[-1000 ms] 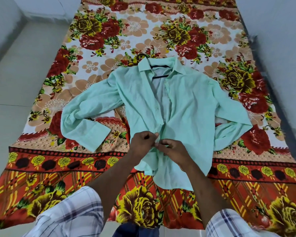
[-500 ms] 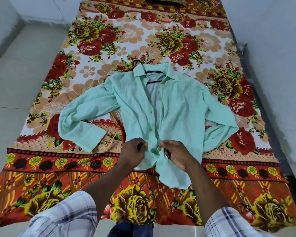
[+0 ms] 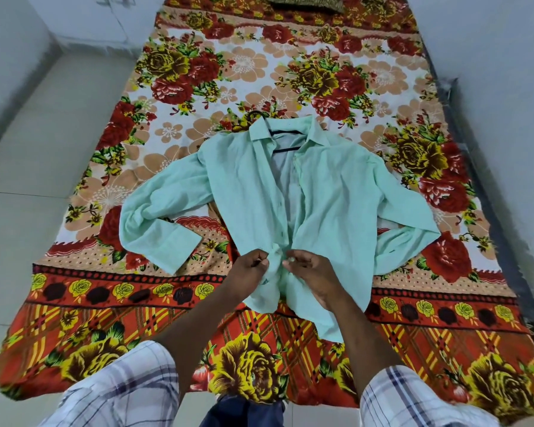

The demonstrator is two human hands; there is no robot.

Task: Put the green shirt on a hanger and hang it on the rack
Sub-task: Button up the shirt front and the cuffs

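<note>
Green shirt (image 3: 336,195): thin, soft cloth, probably light, limp and apt to slip. Lies front-up on floral bedsheet (image 3: 259,72), black hanger (image 3: 285,131) inside the collar. Best lifted by the hanger hook. Left hand (image 3: 250,269) and right hand (image 3: 309,269) each pinch a front edge near the hem.

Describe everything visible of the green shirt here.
The green shirt is pale mint, thin woven-looking fabric, long-sleeved and collared. It lies front up on the floral bedsheet, sleeves bent inward. A dark hanger sits inside the collar. The left hand and right hand pinch its front edges together near the hem.
</note>
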